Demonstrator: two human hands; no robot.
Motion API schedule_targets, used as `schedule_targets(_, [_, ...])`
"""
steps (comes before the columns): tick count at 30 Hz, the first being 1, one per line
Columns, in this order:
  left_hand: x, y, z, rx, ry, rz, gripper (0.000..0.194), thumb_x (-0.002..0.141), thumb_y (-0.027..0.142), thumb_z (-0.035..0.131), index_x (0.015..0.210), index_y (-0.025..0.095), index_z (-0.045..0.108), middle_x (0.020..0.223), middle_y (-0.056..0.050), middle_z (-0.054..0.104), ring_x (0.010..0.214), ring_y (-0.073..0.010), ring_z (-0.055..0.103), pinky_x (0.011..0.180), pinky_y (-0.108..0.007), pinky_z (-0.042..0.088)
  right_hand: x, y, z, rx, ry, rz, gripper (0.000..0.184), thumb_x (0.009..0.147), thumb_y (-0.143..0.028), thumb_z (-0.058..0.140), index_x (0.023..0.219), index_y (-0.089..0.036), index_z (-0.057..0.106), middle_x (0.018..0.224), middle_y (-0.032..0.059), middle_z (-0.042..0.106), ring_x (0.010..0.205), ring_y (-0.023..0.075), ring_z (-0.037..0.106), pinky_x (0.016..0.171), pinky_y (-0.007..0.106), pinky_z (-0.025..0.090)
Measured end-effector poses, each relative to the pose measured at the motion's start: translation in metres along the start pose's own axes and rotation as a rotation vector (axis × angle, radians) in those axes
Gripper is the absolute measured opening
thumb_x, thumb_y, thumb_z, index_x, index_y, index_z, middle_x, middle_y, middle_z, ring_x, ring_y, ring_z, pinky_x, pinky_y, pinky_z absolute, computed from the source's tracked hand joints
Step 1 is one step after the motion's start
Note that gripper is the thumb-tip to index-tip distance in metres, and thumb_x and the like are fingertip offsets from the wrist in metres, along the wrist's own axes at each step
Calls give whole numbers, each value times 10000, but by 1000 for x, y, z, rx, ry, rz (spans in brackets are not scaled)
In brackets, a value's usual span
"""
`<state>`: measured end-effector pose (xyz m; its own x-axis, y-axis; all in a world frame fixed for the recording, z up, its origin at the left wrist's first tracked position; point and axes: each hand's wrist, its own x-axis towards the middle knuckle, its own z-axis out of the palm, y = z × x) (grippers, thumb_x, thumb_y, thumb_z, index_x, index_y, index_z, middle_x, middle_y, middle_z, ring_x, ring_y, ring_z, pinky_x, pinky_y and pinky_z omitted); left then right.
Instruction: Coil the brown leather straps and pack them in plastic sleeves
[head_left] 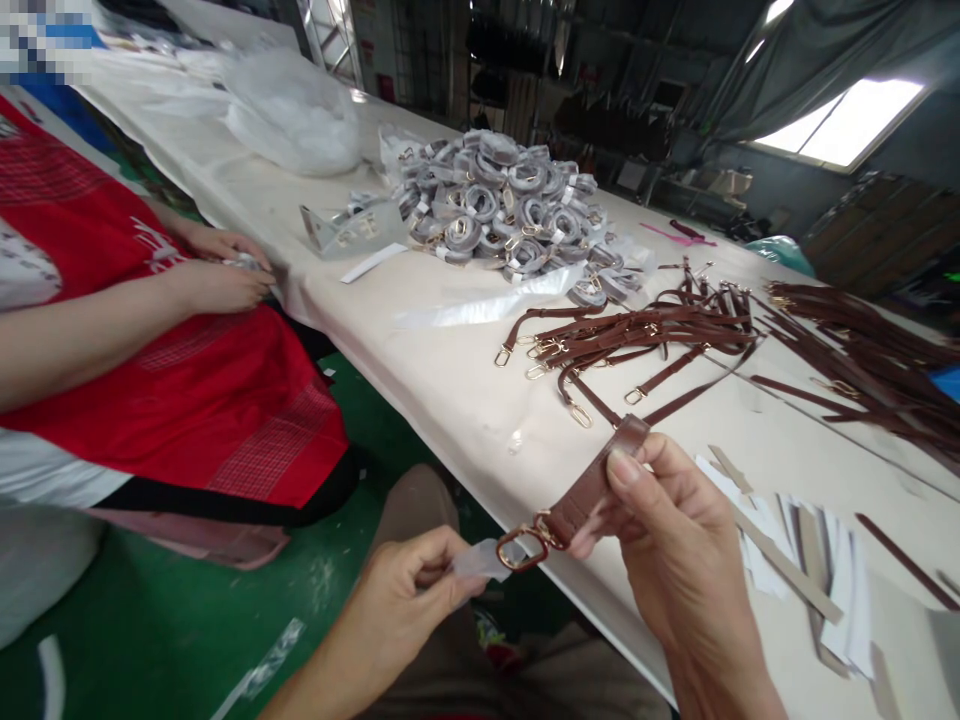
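My right hand (675, 520) is closed around a brown leather strap (589, 490), thumb on top and fingers beneath. At the strap's lower end hangs an oval metal clasp (523, 550). My left hand (412, 590) pinches a small piece of translucent film (480, 560) that reaches the clasp's ring; whether it passes through the ring I cannot tell. Past my right hand lies a loose pile of brown straps (637, 335) with gold-coloured clasps on the table (465, 400).
Behind the straps rises a heap of coiled straps in clear wrapping (510, 200). Paper and beige strips (817, 570) lie at the right, below more brown straps (877, 330). A clear bag (292, 110) sits farther back. A co-worker in a red apron (247, 400) sits at left.
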<state>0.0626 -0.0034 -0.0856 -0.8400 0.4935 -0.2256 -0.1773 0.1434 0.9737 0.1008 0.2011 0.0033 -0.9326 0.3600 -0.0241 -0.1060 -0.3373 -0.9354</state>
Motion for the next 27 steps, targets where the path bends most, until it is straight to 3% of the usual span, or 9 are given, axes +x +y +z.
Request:
schedule_targets(11, [-5, -4, -4, 83, -70, 20, 254, 815, 374, 689, 700, 147, 700, 648, -23, 668, 597, -143, 565, 562, -202, 408, 4, 21, 0, -41, -88, 47, 313, 877, -352, 742, 845, -214, 463, 575, -47, 658, 479, 143, 678, 476, 185, 543])
schedule_targets(16, [-9, -1, -7, 52, -98, -2, 263, 837, 401, 687, 749, 155, 716, 694, -42, 706, 634, -153, 604, 587, -198, 421, 4, 30, 1, -62, -166, 58, 269, 929, -354, 681, 874, -211, 459, 629, -5, 711, 535, 150, 694, 528, 211, 551])
schedule_targets(27, [-14, -8, -15, 130, -151, -4, 286, 856, 426, 662, 821, 154, 744, 744, -57, 732, 687, -162, 641, 630, -192, 453, 5, 35, 2, -25, -198, 82, 301, 902, -354, 703, 805, -195, 467, 643, 15, 729, 546, 122, 679, 538, 170, 498])
